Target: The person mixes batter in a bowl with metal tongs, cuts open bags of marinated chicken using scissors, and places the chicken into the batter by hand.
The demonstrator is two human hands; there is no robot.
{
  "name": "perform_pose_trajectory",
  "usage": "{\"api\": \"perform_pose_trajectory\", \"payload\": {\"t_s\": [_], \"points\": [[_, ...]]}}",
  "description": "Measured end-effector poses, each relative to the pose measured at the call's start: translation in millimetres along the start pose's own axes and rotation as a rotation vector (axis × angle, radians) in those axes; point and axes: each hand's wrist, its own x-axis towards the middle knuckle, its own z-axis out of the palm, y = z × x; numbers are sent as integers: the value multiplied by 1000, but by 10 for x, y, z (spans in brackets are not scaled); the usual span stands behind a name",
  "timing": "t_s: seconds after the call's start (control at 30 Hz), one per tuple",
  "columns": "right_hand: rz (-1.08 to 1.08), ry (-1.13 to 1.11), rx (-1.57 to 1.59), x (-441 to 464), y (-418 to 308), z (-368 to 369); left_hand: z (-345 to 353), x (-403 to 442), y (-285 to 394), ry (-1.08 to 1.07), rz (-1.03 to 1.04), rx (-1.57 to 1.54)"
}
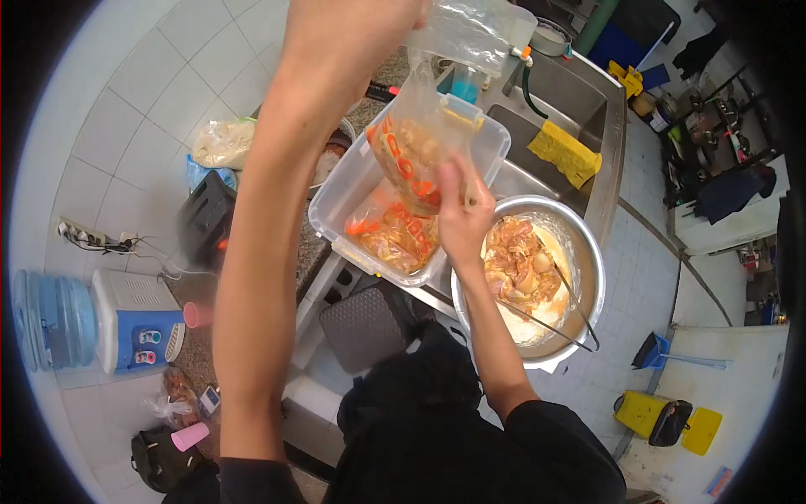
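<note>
Bag caught between two hands

The clear bag point(399, 155) hangs over the plastic tub point(321, 206), with orange letters on its side and pale brown lumps in it. The right hand point(464, 214) holds the bag low down, between 4 and 5 o'clock from its middle. The thumb lies along the bag, and the other fingers curl in close beside it. The left hand point(361, 29) is up at 11 o'clock, next to the bag's thin top. Its fingertips are hidden, so I cannot tell if they are wide or narrow. Another bag point(390, 231) sits in the tub, near 6 o'clock. At 4 o'clock from the tub, a metal bowl point(594, 269) holds meat point(516, 256) and tongs point(579, 336).
</note>
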Motion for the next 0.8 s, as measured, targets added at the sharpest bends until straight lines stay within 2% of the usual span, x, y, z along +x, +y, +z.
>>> {"api": "perform_pose_trajectory", "payload": {"t_s": [0.03,0.13,0.23,0.33,0.4,0.47,0.53,0.6,0.63,0.73,0.8], "points": [[96,16,94,21,16,39,-21,56,-86,13,2,-44],[65,81,32,179,-202,107,-181,144,-317,-27,43,-67],[70,69,154,318,-110,171,-435,237,-746,-123,27,-217],[98,20,215,379,-132,222,-635,-134,-956,-234,-93,-652],[119,-5,211,385,-142,234,-846,-464,-1412,-303,-106,-616],[128,-27,195,400,-171,235,-1021,-706,-2124,-539,-294,-166],[200,-52,290,406,-169,249,-821,-953,-2325,-600,-298,-9],[276,-89,374,396,-154,267,-521,-958,-2526,-462,-124,-186],[312,-108,416,399,-141,272,-406,-907,-2543,-386,-34,-269],[430,-124,564,358,-52,281,-268,-625,-2168,-551,-150,-355],[487,-85,659,344,72,261,-197,-551,-2107,-554,-99,20]]}}
